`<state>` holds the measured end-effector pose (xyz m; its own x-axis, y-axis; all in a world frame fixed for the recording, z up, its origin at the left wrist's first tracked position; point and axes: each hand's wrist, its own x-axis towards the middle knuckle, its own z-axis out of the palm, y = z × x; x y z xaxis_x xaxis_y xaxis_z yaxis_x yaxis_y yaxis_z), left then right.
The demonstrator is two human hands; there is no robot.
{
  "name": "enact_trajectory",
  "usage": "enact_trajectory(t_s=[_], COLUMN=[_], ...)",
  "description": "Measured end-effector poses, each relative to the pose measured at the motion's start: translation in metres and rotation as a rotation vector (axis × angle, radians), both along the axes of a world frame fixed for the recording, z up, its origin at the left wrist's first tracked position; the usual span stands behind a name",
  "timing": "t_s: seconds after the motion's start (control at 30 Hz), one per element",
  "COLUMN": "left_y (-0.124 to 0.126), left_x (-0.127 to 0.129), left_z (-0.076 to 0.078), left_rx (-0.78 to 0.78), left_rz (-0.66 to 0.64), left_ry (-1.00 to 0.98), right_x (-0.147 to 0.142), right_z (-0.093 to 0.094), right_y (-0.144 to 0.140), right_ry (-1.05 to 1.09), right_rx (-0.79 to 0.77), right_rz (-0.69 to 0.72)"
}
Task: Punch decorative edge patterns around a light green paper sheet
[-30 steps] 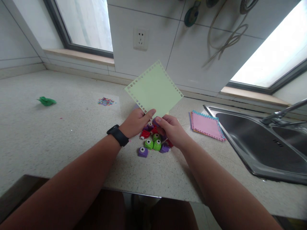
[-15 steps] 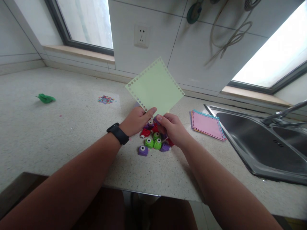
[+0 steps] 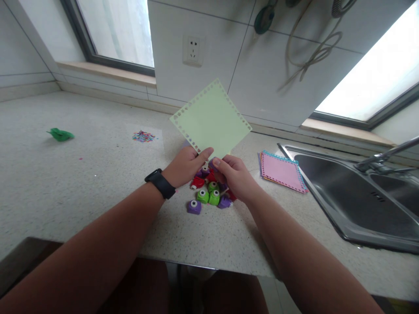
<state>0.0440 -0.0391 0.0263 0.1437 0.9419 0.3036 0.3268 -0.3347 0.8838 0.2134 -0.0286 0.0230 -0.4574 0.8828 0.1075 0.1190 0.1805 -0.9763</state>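
Observation:
A pale green sheet of paper (image 3: 211, 117), with small shaped holes along its edges, is held up cornerwise above the counter. My left hand (image 3: 186, 165) pinches its lower left edge, thumb on top. My right hand (image 3: 234, 172) is closed on a purple craft punch (image 3: 212, 164) at the sheet's lowest corner; the fingers hide much of the punch. Under the hands lie several more punches: a red one (image 3: 197, 183), green ones (image 3: 214, 197) and a purple one (image 3: 194, 206) nearest me. Part of the pile is hidden by my right hand.
Punched sheets (image 3: 283, 172), pink on top, are stacked at the right beside the steel sink (image 3: 347, 209). Colourful paper bits (image 3: 143, 136) lie in a heap left of the hands. A crumpled green object (image 3: 61, 134) sits farther left. The tiled wall (image 3: 170, 52) rises behind the counter.
Both hands stay on the paper and the purple punch in nearly the same pose. The whole view has shifted very slightly.

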Motion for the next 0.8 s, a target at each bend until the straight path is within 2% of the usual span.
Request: enact_trajectory(t_s=[0.8], left_y=[-0.0002], left_x=[-0.0004], left_z=[0.0002], left_rx=[0.012], left_rz=[-0.004], left_ry=[0.009], right_x=[-0.0031], right_z=[0.0013], right_y=[-0.0017], right_ry=[0.031], right_rx=[0.020], right_rz=[-0.033])
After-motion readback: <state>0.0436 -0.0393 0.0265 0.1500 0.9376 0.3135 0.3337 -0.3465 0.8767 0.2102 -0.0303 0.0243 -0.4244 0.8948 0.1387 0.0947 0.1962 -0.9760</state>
